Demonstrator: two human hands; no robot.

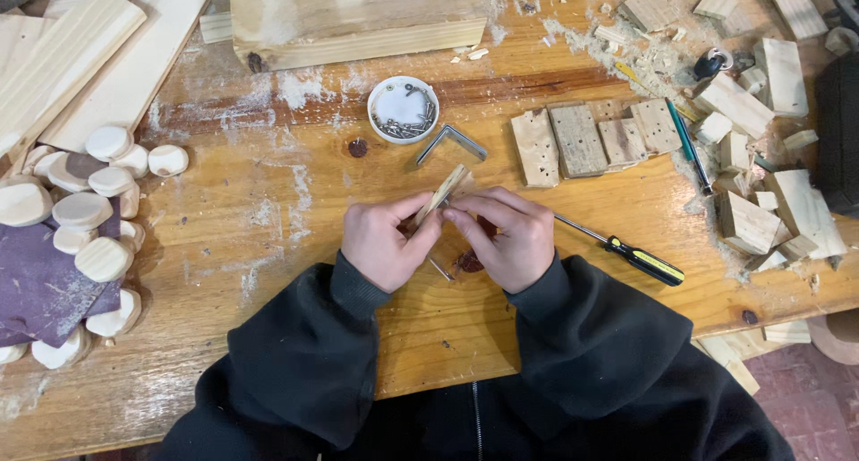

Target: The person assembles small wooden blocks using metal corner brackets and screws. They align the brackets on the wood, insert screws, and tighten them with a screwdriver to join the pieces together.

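A: Where the workbench (268, 219) meets its left edge, what lies there?

B: Round wooden discs (82, 209) heaped on purple sandpaper (36, 282), with planks (98, 58) at the far-left corner.

A: And at the middle?

B: The left hand (385, 242) and right hand (506, 237) meet over the near edge, fingertips pinching a small wood strip (445, 191) held tilted above the bench. A white dish of screws (403, 109) and a metal bracket (452, 143) lie just beyond; a nail (440, 269) lies between the wrists.

A: Which step is this?

B: Judged as positioning or inspecting the strip; fastening would call for a steady grip and the screwdriver (626, 253), lying right of the hands.

A: What is unclear?

B: The strip's lower end is hidden by fingers. Offcuts (769, 210) crowd the right edge.
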